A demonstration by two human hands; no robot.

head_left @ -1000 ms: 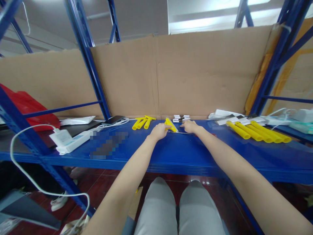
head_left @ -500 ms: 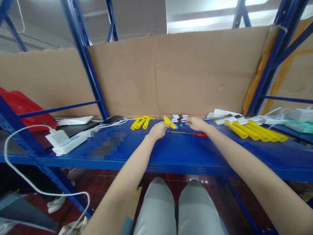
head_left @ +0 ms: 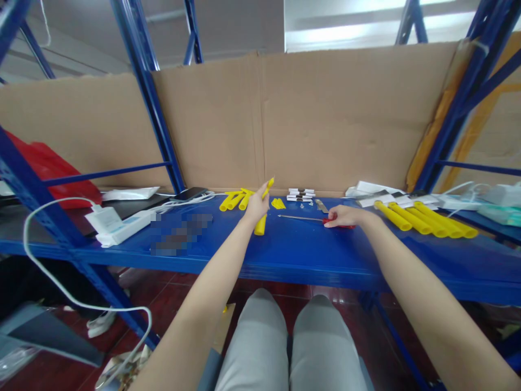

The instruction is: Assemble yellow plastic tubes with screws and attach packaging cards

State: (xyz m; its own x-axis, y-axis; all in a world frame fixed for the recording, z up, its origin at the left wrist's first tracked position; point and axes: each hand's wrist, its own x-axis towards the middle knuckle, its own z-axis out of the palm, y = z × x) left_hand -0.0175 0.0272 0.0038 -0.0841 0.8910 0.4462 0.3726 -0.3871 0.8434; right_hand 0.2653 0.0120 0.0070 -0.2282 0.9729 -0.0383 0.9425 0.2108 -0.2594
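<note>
My left hand (head_left: 256,208) is closed around a yellow T-shaped scraper handle (head_left: 260,226), whose round grip sticks out below the hand and whose narrow head shows above it. My right hand (head_left: 345,215) has its fingers on the red handle of a screwdriver (head_left: 303,218), which lies along the table with its tip pointing left. Between the hands lies a small yellow plastic piece (head_left: 279,203). A thin flat metal piece (head_left: 321,206) and some tiny bits (head_left: 302,206), too small to name, lie near it.
Several white-and-dark packets (head_left: 301,194) sit near the cardboard wall (head_left: 345,119). More yellow T-shaped handles (head_left: 233,202) lie left; several yellow-handled tools (head_left: 423,220) lie right. A white power strip (head_left: 126,227) and a phone (head_left: 189,194) are at left. Blue posts (head_left: 157,119) frame the blue table (head_left: 301,252).
My left hand has lifted and tilted the yellow handle; the small yellow piece now lies apart on the table. My right hand has moved from the small bits to the screwdriver's handle.
</note>
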